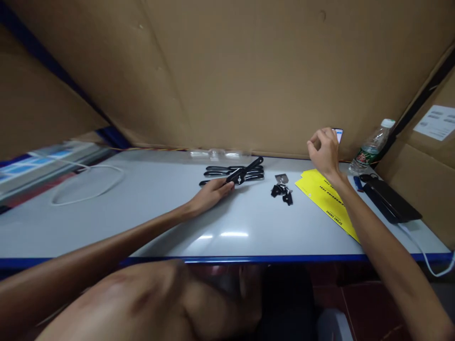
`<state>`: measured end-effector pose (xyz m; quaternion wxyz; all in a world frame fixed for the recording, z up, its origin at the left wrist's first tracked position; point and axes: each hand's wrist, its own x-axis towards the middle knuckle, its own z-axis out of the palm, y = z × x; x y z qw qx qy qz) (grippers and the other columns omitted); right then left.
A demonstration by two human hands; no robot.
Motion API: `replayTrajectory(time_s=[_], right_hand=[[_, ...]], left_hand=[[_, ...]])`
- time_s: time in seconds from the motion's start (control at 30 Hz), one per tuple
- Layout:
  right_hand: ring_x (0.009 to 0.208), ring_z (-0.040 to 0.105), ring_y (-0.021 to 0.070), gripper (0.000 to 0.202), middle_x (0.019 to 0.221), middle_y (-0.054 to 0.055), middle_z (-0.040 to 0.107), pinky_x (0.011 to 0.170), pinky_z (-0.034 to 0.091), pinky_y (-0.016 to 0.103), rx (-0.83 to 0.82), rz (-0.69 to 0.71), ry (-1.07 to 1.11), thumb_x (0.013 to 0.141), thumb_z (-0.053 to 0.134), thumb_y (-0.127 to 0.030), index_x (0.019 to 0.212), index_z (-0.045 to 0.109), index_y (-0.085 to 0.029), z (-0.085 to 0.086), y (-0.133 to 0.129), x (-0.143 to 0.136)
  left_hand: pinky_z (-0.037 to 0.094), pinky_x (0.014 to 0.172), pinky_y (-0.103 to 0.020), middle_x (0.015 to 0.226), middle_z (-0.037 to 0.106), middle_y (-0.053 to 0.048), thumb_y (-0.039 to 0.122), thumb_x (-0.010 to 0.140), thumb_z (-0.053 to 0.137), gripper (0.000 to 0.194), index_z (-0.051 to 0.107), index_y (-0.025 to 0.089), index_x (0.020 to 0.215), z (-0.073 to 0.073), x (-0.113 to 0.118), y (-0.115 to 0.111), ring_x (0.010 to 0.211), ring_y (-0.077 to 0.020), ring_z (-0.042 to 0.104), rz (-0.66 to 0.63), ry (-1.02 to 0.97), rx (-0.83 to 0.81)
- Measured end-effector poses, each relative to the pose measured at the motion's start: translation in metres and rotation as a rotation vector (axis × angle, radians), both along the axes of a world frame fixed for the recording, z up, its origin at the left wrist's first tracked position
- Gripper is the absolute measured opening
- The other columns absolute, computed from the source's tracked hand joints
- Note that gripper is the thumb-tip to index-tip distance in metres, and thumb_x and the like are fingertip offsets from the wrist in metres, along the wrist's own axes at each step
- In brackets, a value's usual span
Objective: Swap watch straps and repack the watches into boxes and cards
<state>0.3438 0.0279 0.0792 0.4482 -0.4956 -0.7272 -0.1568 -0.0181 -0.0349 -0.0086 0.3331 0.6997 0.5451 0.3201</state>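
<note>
A black two-handled tool [245, 172] is gripped near its lower left end by my left hand [212, 193], tilted up to the right. Behind and beneath it lie several similar black tools [216, 170] side by side. My right hand [324, 150] is raised above the far edge of some yellow printed sheets [325, 199], its fingers curled with thumb and forefinger close together; what they hold, if anything, cannot be made out. Between the hands, a grey metal blade [282, 178] and small black metal parts [282, 192] rest on the table.
Clear plastic packaging [218, 154] lies along the cardboard wall [227, 71]. On the right are a bottle [369, 150], a phone [339, 134] partly behind my right hand, a blue object [358, 183] and a black case [393, 199]. A white cable [88, 166] loops at the left.
</note>
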Motion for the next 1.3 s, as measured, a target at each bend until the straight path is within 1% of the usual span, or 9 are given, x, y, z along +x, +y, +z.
replayTrajectory(time_s=[0.13, 0.27, 0.43, 0.6, 0.7, 0.83, 1.07, 1.17, 1.3], right_hand=[[0.092, 0.059, 0.0235, 0.009, 0.090, 0.006, 0.066, 0.086, 0.046, 0.039, -0.135, 0.107, 0.024, 0.091, 0.058, -0.021, 0.083, 0.062, -0.020, 0.011, -0.031, -0.032], [0.074, 0.061, 0.0176, 0.016, 0.078, 0.003, 0.070, 0.070, 0.040, 0.029, -0.445, 0.186, -0.019, 0.096, 0.057, -0.025, 0.083, 0.066, -0.020, -0.005, -0.059, -0.071], [0.085, 0.068, 0.0220, 0.026, 0.092, 0.009, 0.075, 0.068, 0.038, 0.028, -0.699, 0.195, -0.220, 0.104, 0.049, -0.036, 0.100, 0.070, -0.020, -0.036, -0.071, -0.130], [0.093, 0.071, 0.0253, 0.030, 0.105, 0.015, 0.074, 0.071, 0.041, 0.029, -0.723, 0.171, -0.340, 0.104, 0.049, -0.041, 0.113, 0.066, -0.018, -0.045, -0.064, -0.164], [0.093, 0.070, 0.0256, 0.027, 0.103, 0.014, 0.075, 0.072, 0.042, 0.029, -0.730, 0.110, -0.340, 0.103, 0.048, -0.034, 0.113, 0.067, -0.018, -0.046, -0.062, -0.172], [0.091, 0.069, 0.0249, 0.022, 0.097, 0.012, 0.076, 0.070, 0.039, 0.028, -0.765, 0.026, -0.297, 0.098, 0.053, -0.029, 0.099, 0.072, -0.018, -0.052, -0.063, -0.174], [0.077, 0.067, 0.0193, 0.021, 0.077, 0.008, 0.075, 0.067, 0.039, 0.025, -0.784, 0.039, -0.226, 0.094, 0.056, -0.023, 0.084, 0.073, -0.016, -0.060, -0.060, -0.168], [0.084, 0.069, 0.0208, 0.022, 0.082, 0.010, 0.076, 0.070, 0.041, 0.025, -0.754, 0.052, -0.294, 0.095, 0.053, -0.022, 0.089, 0.073, -0.015, -0.059, -0.065, -0.169], [0.096, 0.071, 0.0261, 0.026, 0.106, 0.016, 0.077, 0.078, 0.043, 0.029, -0.662, 0.030, -0.477, 0.097, 0.052, -0.022, 0.113, 0.071, -0.016, -0.058, -0.075, -0.165]], left_hand=[[0.029, 0.053, -0.025, 0.061, 0.044, 0.003, 0.060, 0.085, 0.049, 0.042, 0.055, 0.019, 0.077, -0.001, 0.006, -0.003, 0.057, -0.0133, 0.039, 0.011, 0.008, 0.008], [0.032, 0.056, -0.026, 0.062, 0.049, 0.001, 0.052, 0.090, 0.045, 0.037, 0.055, 0.020, 0.076, -0.005, 0.006, -0.002, 0.061, -0.0153, 0.043, 0.039, 0.095, 0.064], [0.036, 0.064, -0.028, 0.071, 0.061, -0.003, 0.041, 0.097, 0.045, 0.032, 0.058, 0.019, 0.077, -0.008, 0.013, 0.005, 0.069, -0.0190, 0.055, 0.105, 0.295, 0.165], [0.042, 0.074, -0.029, 0.090, 0.073, -0.009, 0.033, 0.103, 0.042, 0.031, 0.065, 0.017, 0.090, -0.007, 0.020, 0.003, 0.087, -0.0238, 0.067, 0.088, 0.371, 0.212], [0.043, 0.077, -0.030, 0.098, 0.075, -0.012, 0.033, 0.105, 0.040, 0.031, 0.067, 0.016, 0.101, -0.001, 0.021, -0.003, 0.095, -0.0262, 0.070, 0.090, 0.437, 0.177], [0.046, 0.080, -0.031, 0.104, 0.076, -0.012, 0.038, 0.107, 0.036, 0.037, 0.068, 0.019, 0.108, 0.006, 0.026, -0.010, 0.102, -0.0285, 0.071, 0.075, 0.558, 0.146], [0.049, 0.087, -0.035, 0.112, 0.075, -0.015, 0.042, 0.107, 0.034, 0.043, 0.069, 0.019, 0.115, 0.009, 0.036, -0.009, 0.106, -0.0302, 0.071, 0.044, 0.663, 0.163], [0.050, 0.087, -0.035, 0.113, 0.075, -0.015, 0.042, 0.107, 0.034, 0.044, 0.071, 0.019, 0.113, 0.009, 0.034, -0.007, 0.108, -0.0300, 0.071, 0.036, 0.661, 0.182], [0.050, 0.088, -0.034, 0.114, 0.076, -0.013, 0.041, 0.107, 0.037, 0.040, 0.071, 0.021, 0.111, 0.007, 0.033, -0.005, 0.109, -0.0283, 0.071, 0.024, 0.689, 0.192]])
